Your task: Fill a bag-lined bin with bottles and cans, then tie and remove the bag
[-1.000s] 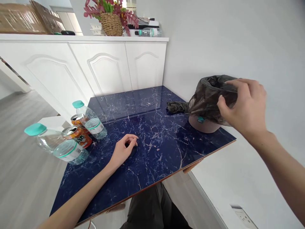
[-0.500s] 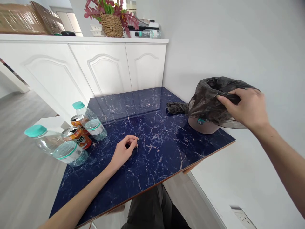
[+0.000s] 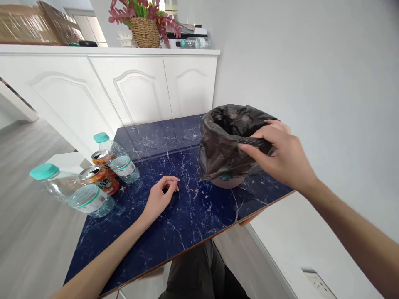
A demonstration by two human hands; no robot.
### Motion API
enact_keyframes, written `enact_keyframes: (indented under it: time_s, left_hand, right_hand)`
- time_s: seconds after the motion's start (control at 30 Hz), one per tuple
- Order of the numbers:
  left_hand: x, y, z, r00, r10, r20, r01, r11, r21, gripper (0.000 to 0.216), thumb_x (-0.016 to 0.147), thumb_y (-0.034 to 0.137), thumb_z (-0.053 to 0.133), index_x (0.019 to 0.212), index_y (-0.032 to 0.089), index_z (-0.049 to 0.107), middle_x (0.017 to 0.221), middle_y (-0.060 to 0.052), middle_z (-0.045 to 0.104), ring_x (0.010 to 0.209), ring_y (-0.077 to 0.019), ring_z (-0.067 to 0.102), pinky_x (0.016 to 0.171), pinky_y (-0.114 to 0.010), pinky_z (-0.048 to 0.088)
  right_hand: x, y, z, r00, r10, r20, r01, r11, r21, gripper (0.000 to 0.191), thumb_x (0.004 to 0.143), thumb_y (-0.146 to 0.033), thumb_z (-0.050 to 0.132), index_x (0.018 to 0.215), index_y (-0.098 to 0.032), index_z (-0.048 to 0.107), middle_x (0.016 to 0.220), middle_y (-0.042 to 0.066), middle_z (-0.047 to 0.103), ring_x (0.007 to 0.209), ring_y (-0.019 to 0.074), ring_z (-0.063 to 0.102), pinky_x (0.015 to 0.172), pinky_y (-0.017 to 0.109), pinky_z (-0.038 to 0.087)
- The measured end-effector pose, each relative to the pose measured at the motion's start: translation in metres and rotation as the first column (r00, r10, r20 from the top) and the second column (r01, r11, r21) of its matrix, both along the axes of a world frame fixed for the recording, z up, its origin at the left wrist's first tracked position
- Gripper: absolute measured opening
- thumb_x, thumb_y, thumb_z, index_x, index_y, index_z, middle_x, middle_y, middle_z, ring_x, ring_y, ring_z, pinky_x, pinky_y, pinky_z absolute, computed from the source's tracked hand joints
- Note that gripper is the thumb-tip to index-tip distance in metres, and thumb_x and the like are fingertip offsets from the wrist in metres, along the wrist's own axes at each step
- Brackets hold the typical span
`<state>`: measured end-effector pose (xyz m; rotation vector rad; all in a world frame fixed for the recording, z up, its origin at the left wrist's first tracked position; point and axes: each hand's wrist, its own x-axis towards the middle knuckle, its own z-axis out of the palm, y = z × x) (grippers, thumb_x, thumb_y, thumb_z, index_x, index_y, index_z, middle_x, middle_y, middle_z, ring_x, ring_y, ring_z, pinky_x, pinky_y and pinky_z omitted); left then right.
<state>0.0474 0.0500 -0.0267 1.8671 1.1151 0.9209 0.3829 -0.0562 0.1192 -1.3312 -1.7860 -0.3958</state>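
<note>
My right hand (image 3: 282, 151) grips the near right rim of a small trash can (image 3: 229, 182) lined with a black plastic bag (image 3: 222, 153). The thumb lies outside the bag, and the other fingers reach over the rim. The can's lower wall and a teal label show below the bag. Resting on the blue table, my left hand (image 3: 163, 192) has its fingers curled in toward the thumb, with nothing visible in them. To its left stand two clear bottles with teal caps, a nearer bottle (image 3: 90, 199) and a farther bottle (image 3: 124, 166). Orange drink cans (image 3: 104, 180) sit between them.
The dark blue marbled table (image 3: 193, 224) meets white cabinets (image 3: 137, 91) at the back and a white wall at right. On the cabinet top are a wicker basket of plants (image 3: 145, 33), a lying bottle (image 3: 196, 42) and a cardboard box (image 3: 25, 27). A wall socket (image 3: 318, 284) is low at right.
My right hand has brought the bag-lined trash can leftward and nearer, toward the middle of the table. The bag's loose tail at left no longer shows. My left hand has stayed in place.
</note>
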Motion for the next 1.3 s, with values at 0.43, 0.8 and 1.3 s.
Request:
enact_keyframes:
  time_s: [0.43, 0.8, 1.3]
  left_hand:
    - [0.001, 0.005, -0.005, 0.959, 0.177, 0.223, -0.166, 0.984, -0.066, 0.033, 0.094, 0.054, 0.066, 0.101, 0.023, 0.064, 0.085, -0.001, 0.065, 0.081, -0.0189, 0.064, 0.081, -0.031, 0.054]
    - [0.003, 0.003, -0.004, 0.959, 0.183, 0.218, -0.165, 0.982, -0.095, 0.032, 0.095, 0.054, 0.066, 0.098, 0.023, 0.066, 0.088, -0.002, 0.066, 0.082, -0.0192, 0.064, 0.082, -0.031, 0.055]
    - [0.004, 0.000, 0.004, 0.977, 0.120, 0.178, -0.103, 0.989, -0.104, 0.034, 0.090, 0.056, 0.069, 0.090, 0.023, 0.063, 0.082, -0.002, 0.065, 0.079, -0.0187, 0.062, 0.079, -0.031, 0.054]
  right_hand:
    - [-0.047, 0.030, -0.005, 0.989, 0.125, 0.074, -0.117, 0.987, -0.108, 0.040, 0.108, -0.053, 0.058, 0.139, -0.030, 0.062, 0.146, 0.010, 0.065, 0.147, 0.0357, 0.054, 0.133, 0.068, 0.025]
    - [-0.026, -0.007, -0.161, 0.949, -0.133, -0.286, -0.004, 0.901, -0.434, 0.124, 0.097, -0.078, 0.061, 0.174, -0.028, -0.022, 0.186, 0.013, -0.001, 0.170, 0.0378, 0.016, 0.130, 0.059, 0.039]
    - [-0.034, -0.006, -0.205, 0.962, -0.272, 0.027, 0.247, 0.825, -0.509, 0.082, 0.111, -0.069, 0.031, 0.165, -0.009, 0.048, 0.174, 0.018, 0.041, 0.165, 0.0340, 0.034, 0.136, 0.057, 0.029]
